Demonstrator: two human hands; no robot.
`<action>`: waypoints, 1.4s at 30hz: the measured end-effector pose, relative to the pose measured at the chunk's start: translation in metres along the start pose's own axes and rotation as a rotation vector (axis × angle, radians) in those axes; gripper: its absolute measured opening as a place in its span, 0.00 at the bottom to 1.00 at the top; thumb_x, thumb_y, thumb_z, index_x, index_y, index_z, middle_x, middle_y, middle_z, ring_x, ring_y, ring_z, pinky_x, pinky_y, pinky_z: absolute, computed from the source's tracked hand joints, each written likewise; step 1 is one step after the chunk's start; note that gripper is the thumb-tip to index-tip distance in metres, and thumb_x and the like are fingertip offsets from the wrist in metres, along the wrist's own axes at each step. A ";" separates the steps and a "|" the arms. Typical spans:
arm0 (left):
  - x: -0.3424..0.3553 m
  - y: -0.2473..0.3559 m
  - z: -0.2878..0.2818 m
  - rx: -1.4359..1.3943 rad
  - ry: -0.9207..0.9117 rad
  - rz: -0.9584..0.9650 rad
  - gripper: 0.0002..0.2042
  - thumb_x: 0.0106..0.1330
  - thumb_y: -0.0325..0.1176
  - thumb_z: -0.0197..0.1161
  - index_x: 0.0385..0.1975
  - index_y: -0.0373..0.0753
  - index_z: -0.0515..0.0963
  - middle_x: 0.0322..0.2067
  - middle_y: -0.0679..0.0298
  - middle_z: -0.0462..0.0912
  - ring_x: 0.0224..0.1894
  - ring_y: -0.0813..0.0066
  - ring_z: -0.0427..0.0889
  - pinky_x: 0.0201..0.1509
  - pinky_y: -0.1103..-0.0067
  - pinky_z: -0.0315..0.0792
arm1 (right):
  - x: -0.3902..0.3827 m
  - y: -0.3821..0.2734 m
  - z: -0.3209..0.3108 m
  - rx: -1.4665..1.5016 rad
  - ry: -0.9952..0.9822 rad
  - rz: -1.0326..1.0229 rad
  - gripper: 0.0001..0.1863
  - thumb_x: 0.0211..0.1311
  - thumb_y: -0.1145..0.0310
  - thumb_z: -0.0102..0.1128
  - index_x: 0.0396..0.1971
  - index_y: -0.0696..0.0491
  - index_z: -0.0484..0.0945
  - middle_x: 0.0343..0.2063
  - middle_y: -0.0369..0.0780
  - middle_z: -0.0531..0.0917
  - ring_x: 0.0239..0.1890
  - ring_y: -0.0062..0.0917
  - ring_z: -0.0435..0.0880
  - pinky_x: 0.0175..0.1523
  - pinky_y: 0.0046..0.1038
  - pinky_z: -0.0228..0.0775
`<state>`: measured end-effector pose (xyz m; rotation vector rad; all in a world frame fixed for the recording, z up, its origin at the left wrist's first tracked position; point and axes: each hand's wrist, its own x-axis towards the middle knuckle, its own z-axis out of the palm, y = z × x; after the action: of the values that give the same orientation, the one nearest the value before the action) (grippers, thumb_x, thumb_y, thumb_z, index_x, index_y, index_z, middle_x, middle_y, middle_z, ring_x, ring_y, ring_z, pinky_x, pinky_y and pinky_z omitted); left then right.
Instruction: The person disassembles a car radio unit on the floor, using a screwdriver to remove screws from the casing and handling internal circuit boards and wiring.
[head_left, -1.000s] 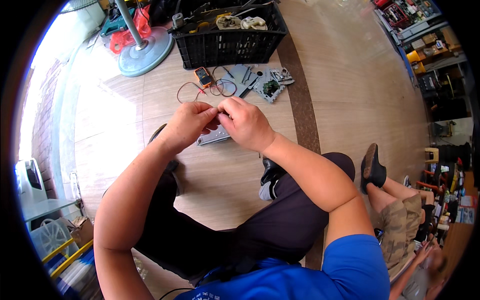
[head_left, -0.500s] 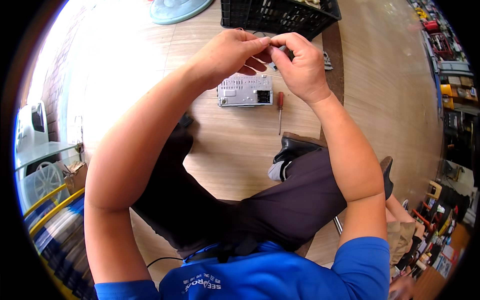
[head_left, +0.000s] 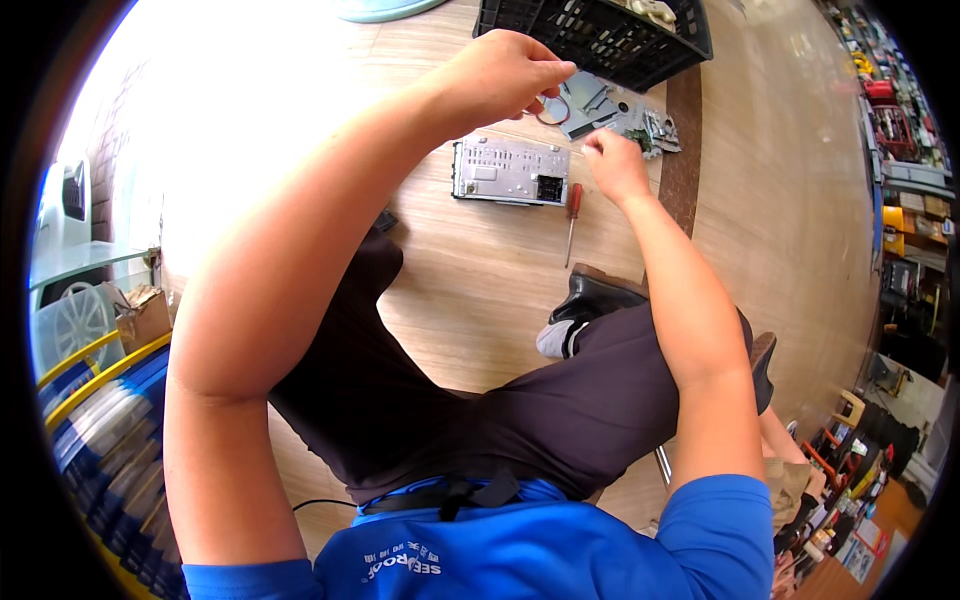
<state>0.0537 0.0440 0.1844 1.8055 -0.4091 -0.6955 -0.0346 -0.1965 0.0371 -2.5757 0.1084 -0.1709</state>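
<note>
Raised at the far middle, my left hand (head_left: 500, 78) is closed, with a thin looped wire (head_left: 566, 112) hanging at its fingers. My right hand (head_left: 615, 163) is lower and apart from it, its fingertips pinched together; whatever they hold is too small to make out. Between and below the hands, a silver metal car stereo unit (head_left: 510, 170) lies on the floor, a black socket at its right corner. Beside it is a screwdriver (head_left: 572, 222) with a red handle. Past my right hand lie metal plates and a circuit board (head_left: 635, 125), partly covered by the hands.
A black plastic crate (head_left: 600, 40) stands at the far side, close beyond the hands. A pale blue round lid or stool (head_left: 385, 8) is at the top edge. My shoe (head_left: 592, 294) rests near the screwdriver. Crowded shelves (head_left: 905, 190) line the right; a yellow-framed rack (head_left: 100, 400) stands left.
My hands have come apart: the right has dropped toward me, the left has moved slightly up and right. The metal plates and circuit board now show between them. The view has shifted a little.
</note>
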 end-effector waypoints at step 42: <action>-0.016 -0.003 -0.014 0.438 -0.022 0.216 0.17 0.68 0.43 0.61 0.46 0.35 0.83 0.33 0.53 0.86 0.32 0.67 0.85 0.41 0.72 0.78 | 0.008 0.021 0.046 -0.096 -0.183 0.295 0.10 0.54 0.63 0.70 0.31 0.53 0.86 0.31 0.46 0.86 0.37 0.39 0.86 0.45 0.37 0.76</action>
<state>0.0502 0.0646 0.1893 2.1213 -0.8081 -0.4994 -0.0208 -0.1912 -0.0118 -2.6190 0.4331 0.1833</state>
